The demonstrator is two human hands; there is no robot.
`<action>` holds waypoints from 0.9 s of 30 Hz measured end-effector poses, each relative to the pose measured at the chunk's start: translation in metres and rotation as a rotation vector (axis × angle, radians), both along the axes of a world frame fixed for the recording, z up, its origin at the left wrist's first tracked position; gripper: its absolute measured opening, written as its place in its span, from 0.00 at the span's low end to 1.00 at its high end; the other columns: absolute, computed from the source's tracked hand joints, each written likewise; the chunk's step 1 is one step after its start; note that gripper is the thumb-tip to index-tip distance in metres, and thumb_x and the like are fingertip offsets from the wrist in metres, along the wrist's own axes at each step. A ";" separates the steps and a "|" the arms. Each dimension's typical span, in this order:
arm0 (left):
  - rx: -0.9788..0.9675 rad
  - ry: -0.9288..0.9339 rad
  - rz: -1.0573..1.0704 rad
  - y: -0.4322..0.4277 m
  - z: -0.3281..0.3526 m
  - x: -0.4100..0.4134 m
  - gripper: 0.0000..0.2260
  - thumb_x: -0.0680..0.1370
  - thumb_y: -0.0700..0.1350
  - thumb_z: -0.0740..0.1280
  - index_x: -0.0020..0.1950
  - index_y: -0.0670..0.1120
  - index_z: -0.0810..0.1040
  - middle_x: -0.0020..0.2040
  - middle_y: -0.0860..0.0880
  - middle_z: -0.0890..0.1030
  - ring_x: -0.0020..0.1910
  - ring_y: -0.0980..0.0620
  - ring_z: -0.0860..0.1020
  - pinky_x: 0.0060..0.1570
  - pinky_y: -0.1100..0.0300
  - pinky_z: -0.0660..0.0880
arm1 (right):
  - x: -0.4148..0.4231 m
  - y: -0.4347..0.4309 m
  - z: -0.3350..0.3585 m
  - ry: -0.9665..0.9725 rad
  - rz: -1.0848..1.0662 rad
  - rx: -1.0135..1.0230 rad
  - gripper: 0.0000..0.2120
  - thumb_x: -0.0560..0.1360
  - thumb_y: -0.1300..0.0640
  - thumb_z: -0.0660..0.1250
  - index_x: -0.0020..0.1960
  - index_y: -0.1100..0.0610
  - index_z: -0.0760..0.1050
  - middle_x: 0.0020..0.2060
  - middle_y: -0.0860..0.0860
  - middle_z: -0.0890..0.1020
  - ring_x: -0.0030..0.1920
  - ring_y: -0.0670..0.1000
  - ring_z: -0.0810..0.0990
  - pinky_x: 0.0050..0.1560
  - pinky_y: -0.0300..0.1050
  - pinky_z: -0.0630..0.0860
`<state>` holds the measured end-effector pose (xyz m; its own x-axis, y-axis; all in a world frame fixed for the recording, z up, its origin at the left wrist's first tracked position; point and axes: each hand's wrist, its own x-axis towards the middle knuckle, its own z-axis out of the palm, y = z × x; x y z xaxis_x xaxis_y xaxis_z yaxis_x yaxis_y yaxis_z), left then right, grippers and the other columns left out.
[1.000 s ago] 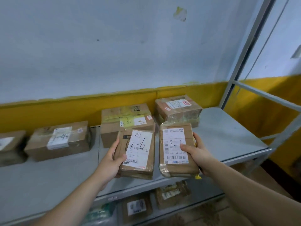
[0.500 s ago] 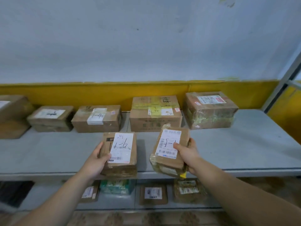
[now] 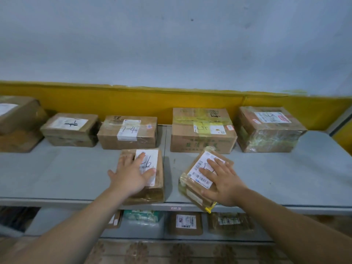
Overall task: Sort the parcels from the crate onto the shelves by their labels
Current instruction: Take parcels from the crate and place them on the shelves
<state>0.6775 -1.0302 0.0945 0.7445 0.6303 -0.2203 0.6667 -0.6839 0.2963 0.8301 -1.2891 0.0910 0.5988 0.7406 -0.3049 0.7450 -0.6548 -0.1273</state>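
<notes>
Half a second earlier both parcels were held above the shelf, one in each hand; at this moment each lay flat on the grey top shelf [image 3: 57, 172], so this pair looked as good as placed, provided the labels suited this bay. The left hand [image 3: 131, 174] rested flat, fingers straight and spread, on the left parcel [image 3: 151, 195], which sat square at 6 o'clock from the box marked 1-4 [image 3: 127, 132]. The right hand [image 3: 222, 181], likewise flat and spread, pressed the right parcel [image 3: 198, 172], which lay at 6 o'clock from the yellow-taped box [image 3: 202, 130], skewed toward 1 o'clock, its near corner jutting past the shelf lip. Both were brown cartons with white handwritten labels; the right one wore loose clear film.
</notes>
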 end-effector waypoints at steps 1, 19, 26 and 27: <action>0.026 0.053 -0.040 -0.007 -0.001 0.004 0.32 0.76 0.70 0.53 0.77 0.62 0.50 0.80 0.52 0.47 0.78 0.44 0.42 0.70 0.31 0.47 | 0.000 0.003 -0.003 0.003 0.009 -0.026 0.63 0.49 0.17 0.21 0.80 0.40 0.43 0.80 0.50 0.39 0.79 0.53 0.35 0.76 0.53 0.32; 0.134 0.118 -0.177 0.029 -0.014 0.005 0.34 0.75 0.72 0.47 0.78 0.61 0.46 0.80 0.54 0.44 0.78 0.45 0.38 0.72 0.35 0.44 | 0.000 0.055 -0.013 -0.058 -0.252 -0.081 0.37 0.75 0.26 0.43 0.79 0.39 0.39 0.80 0.49 0.39 0.79 0.59 0.35 0.75 0.64 0.37; 0.138 0.124 -0.150 0.032 -0.014 0.008 0.34 0.75 0.72 0.47 0.78 0.61 0.46 0.80 0.54 0.44 0.78 0.44 0.39 0.72 0.36 0.48 | -0.002 0.071 -0.004 -0.085 -0.267 -0.112 0.41 0.73 0.23 0.41 0.80 0.41 0.41 0.81 0.52 0.43 0.79 0.62 0.43 0.74 0.65 0.45; 0.148 0.123 -0.153 0.031 -0.016 0.007 0.33 0.75 0.72 0.47 0.78 0.61 0.46 0.80 0.54 0.44 0.78 0.44 0.39 0.72 0.36 0.49 | 0.006 0.066 -0.003 -0.093 -0.228 -0.129 0.42 0.71 0.22 0.42 0.80 0.39 0.41 0.81 0.51 0.43 0.79 0.62 0.43 0.74 0.66 0.45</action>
